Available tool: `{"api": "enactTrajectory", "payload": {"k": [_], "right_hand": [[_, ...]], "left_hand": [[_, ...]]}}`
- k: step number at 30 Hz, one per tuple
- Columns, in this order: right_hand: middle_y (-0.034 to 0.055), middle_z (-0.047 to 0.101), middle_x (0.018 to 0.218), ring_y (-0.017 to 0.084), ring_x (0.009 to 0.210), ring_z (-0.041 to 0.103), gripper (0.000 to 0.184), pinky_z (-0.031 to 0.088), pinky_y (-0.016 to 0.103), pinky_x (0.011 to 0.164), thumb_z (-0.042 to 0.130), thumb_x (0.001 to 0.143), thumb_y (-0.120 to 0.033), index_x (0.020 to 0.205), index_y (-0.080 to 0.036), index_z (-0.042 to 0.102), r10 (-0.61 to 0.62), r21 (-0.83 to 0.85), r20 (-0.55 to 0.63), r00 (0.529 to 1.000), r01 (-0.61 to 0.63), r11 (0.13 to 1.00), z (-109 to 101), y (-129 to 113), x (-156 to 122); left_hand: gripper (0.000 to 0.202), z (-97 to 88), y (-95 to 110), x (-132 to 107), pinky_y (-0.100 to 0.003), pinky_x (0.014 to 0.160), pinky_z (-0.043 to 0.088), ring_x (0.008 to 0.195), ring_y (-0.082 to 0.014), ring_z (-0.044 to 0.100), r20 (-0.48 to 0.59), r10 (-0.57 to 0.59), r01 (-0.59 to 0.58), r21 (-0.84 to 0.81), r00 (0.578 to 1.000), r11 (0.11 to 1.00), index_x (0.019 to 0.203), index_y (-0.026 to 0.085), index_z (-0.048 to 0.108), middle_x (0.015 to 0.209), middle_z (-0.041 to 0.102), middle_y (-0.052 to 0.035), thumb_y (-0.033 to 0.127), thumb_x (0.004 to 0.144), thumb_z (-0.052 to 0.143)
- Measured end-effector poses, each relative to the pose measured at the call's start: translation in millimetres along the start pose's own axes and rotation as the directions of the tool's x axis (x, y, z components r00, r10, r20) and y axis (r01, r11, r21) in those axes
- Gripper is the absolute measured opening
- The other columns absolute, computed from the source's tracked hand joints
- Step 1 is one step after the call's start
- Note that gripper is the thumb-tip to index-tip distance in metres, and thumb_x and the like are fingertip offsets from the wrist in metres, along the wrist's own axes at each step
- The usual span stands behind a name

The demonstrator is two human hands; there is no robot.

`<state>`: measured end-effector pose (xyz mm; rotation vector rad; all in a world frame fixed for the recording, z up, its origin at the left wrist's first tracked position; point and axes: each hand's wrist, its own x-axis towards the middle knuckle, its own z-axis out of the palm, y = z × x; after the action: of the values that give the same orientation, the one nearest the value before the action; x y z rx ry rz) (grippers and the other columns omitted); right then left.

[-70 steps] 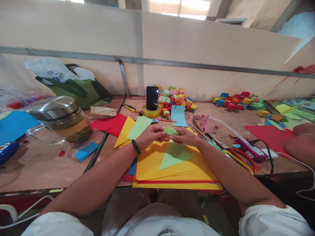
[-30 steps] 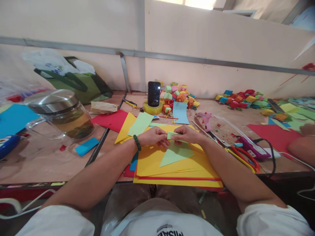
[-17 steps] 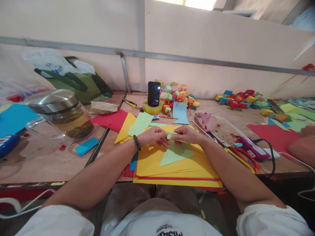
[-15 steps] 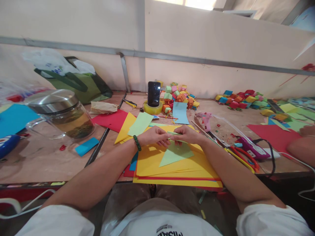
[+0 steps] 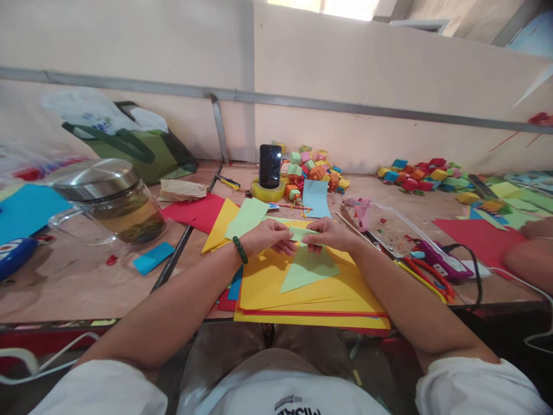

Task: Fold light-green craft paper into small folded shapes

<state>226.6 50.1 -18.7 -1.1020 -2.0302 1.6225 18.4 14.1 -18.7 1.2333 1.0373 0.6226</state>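
Between my two hands is a small piece of light green paper (image 5: 298, 234), pinched at its two ends. My left hand (image 5: 273, 235), with a green bead bracelet at the wrist, grips the left end. The right end is in the fingers of my right hand (image 5: 324, 234). Under them, a larger light green sheet (image 5: 309, 269) with a pointed corner lies on a stack of yellow paper (image 5: 263, 288), partly hidden by my hands. Another green sheet (image 5: 247, 217) rests to the left on yellow sheets.
Behind the stack, a phone (image 5: 270, 166) stands in a yellow tape roll (image 5: 270, 193) beside a heap of folded paper cubes (image 5: 317, 171). Scissors (image 5: 415, 271) and a pink glue gun (image 5: 360, 210) lie right. A glass tea mug (image 5: 129, 216) stands left. Another person's arm (image 5: 531, 256) is at far right.
The small green paper between my hands has turned, so more of its face shows. My hands have moved slightly apart, the left one a little to the left.
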Motion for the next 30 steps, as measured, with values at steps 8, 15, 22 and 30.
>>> {"api": "enactTrajectory", "payload": {"k": [8,15,22,30], "right_hand": [[0.0002,0.066,0.054,0.010,0.044,0.060,0.041,0.046,0.020,0.044,0.079,0.060,-0.053,0.062,-0.015,0.064,0.010,-0.018,0.036,0.999,-0.009,1.000,9.2,1.2,1.7],[0.0053,0.074,0.079,0.014,0.058,0.068,0.046,0.053,0.023,0.058,0.081,0.060,-0.048,0.089,-0.016,0.068,-0.127,0.300,-0.105,0.986,0.153,0.942,-5.9,2.4,0.3],[0.0026,0.072,0.070,0.013,0.057,0.066,0.026,0.052,0.024,0.060,0.080,0.058,-0.033,0.074,-0.016,0.068,-0.123,0.350,-0.239,0.963,0.203,0.914,4.4,-2.5,4.2],[0.0030,0.072,0.068,0.012,0.053,0.063,0.022,0.051,0.025,0.058,0.077,0.059,-0.032,0.073,-0.016,0.070,-0.139,0.340,-0.305,0.942,0.244,0.908,8.4,1.6,6.8]], "left_hand": [[0.049,6.0,-4.6,-0.4,-0.021,0.052,0.045,0.058,-0.0155,0.068,0.021,-0.035,0.036,-0.007,0.999,0.999,0.065,0.012,0.067,0.068,0.073,-0.0069,0.056,0.051,0.083],[0.030,-9.9,-6.2,4.9,-0.017,0.053,0.046,0.060,-0.0116,0.068,-0.082,0.003,-0.023,-0.238,0.997,0.971,0.078,0.012,0.069,0.074,0.075,-0.0082,0.040,0.073,0.078],[0.026,-7.3,-5.8,4.3,-0.017,0.056,0.048,0.063,-0.0124,0.070,-0.131,0.066,-0.101,-0.283,0.989,0.954,0.086,0.012,0.069,0.081,0.076,-0.0107,0.038,0.081,0.071],[0.046,-4.6,-10.9,9.5,-0.022,0.059,0.051,0.069,-0.0183,0.072,-0.157,0.144,-0.173,-0.185,0.977,0.968,0.087,0.013,0.070,0.087,0.076,-0.0128,0.054,0.068,0.076]]}}
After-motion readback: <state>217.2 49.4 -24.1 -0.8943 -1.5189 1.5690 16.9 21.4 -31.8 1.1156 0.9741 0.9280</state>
